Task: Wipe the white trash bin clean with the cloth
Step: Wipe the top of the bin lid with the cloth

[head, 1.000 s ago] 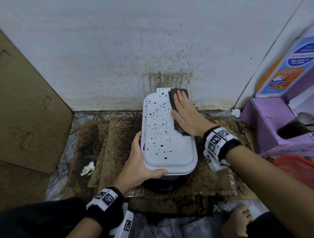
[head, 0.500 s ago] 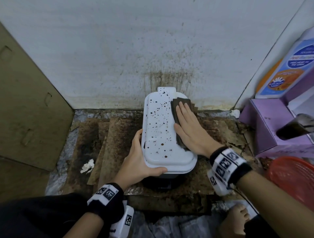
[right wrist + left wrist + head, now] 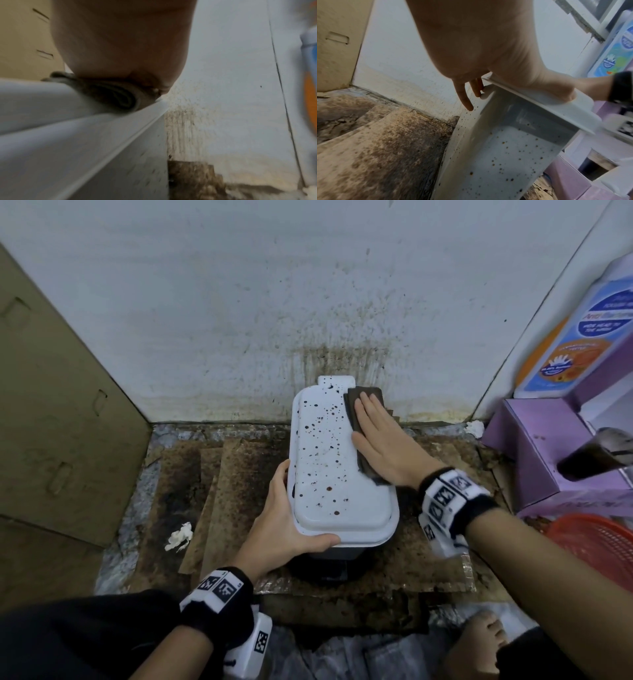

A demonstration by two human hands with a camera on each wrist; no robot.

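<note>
The white trash bin (image 3: pixel 329 467) stands against the wall, its lid speckled with brown spots. My right hand (image 3: pixel 380 436) lies flat, fingers straight, pressing a folded dark cloth (image 3: pixel 350 409) onto the far right part of the lid. My left hand (image 3: pixel 284 529) grips the lid's near left corner, thumb along the front rim and fingers down the side. In the left wrist view the fingers (image 3: pixel 464 97) hang against the spotted side of the bin (image 3: pixel 505 155). The right wrist view shows the cloth (image 3: pixel 116 94) squashed under my palm (image 3: pixel 120 40) at the lid's edge (image 3: pixel 68 135).
Stained cardboard (image 3: pixel 233 481) covers the floor, with a crumpled white tissue (image 3: pixel 180 537) on it at the left. A cardboard panel (image 3: pixel 51 422) leans at the left. A purple box (image 3: pixel 541 453), a red basket (image 3: pixel 596 542) and a labelled bottle (image 3: pixel 582 337) crowd the right. My bare foot (image 3: pixel 479 642) is nearby.
My right hand slid the cloth toward me along the lid's right side, then back toward the far end. The left hand kept its hold on the corner.
</note>
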